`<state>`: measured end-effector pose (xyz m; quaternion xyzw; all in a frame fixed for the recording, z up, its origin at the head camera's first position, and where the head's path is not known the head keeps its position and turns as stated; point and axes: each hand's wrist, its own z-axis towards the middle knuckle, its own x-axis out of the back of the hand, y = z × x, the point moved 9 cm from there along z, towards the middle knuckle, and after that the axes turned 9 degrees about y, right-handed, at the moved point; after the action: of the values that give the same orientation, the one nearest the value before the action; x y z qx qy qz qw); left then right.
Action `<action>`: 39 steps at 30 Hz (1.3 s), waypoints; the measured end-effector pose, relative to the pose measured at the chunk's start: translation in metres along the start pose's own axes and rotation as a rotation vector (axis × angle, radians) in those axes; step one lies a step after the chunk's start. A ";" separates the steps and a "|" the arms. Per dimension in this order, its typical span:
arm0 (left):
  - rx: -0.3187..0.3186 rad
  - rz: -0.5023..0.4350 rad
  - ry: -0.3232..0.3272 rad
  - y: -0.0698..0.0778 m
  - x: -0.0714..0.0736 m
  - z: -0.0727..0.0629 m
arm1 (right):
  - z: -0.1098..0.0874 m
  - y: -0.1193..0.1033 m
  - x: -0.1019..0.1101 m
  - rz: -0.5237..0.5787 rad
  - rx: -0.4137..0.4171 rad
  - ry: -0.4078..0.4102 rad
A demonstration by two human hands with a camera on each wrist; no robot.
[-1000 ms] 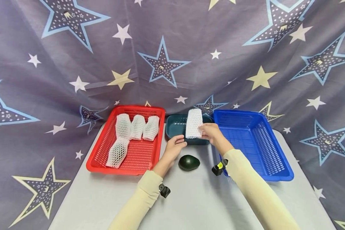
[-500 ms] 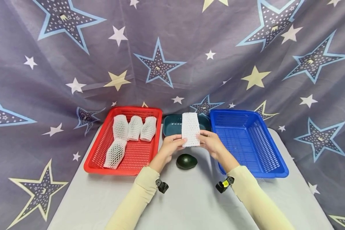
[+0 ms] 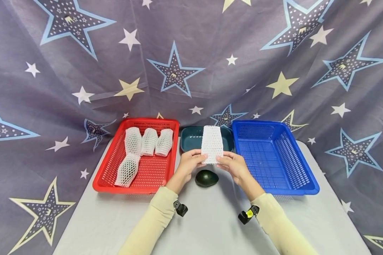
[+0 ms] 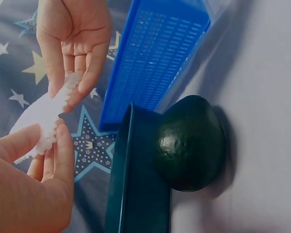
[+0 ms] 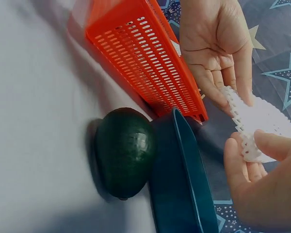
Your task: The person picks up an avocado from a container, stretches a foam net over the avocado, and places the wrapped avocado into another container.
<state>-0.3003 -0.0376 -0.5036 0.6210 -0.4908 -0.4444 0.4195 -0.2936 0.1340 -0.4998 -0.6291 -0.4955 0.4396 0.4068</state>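
Note:
A white foam net sleeve [image 3: 212,143] is held up between both hands, over the front of the dark teal bin [image 3: 191,136]. My left hand [image 3: 189,163] pinches its lower left corner between thumb and fingers. On the lower right corner, my right hand [image 3: 235,165] does the same. Both wrist views show the sleeve's near edge, with the mouth slightly parted in the left wrist view. Below the hands a dark green avocado [image 3: 206,178] lies on the table, in front of the bin; it also shows large in the right wrist view, as a glossy avocado [image 5: 125,153].
To the left stands a red basket [image 3: 154,177] holding several net-sleeved pieces [image 3: 133,141]. A blue basket [image 3: 261,156] is on the right, its floor bare. A star-patterned curtain [image 3: 115,63] hangs right behind the containers.
My left hand has come up to grip the sleeve's left corner. The sleeve has been brought lower and toward me, and my right hand has moved down along with it.

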 end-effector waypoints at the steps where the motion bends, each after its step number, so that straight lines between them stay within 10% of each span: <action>1: 0.004 -0.004 -0.001 -0.001 0.000 0.000 | 0.000 0.000 0.000 0.005 0.005 -0.002; 13: 0.127 -0.139 -0.110 -0.015 -0.010 -0.002 | -0.004 0.002 -0.006 0.017 0.029 -0.057; 26: 0.165 -0.027 -0.284 -0.025 -0.017 -0.010 | -0.007 -0.011 -0.019 -0.215 0.165 -0.160; 39: 0.123 0.041 -0.309 -0.026 -0.016 -0.006 | -0.012 0.003 -0.019 -0.282 0.035 -0.192</action>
<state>-0.2903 -0.0167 -0.5244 0.5594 -0.5884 -0.4952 0.3092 -0.2836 0.1140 -0.4964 -0.5012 -0.6077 0.4449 0.4262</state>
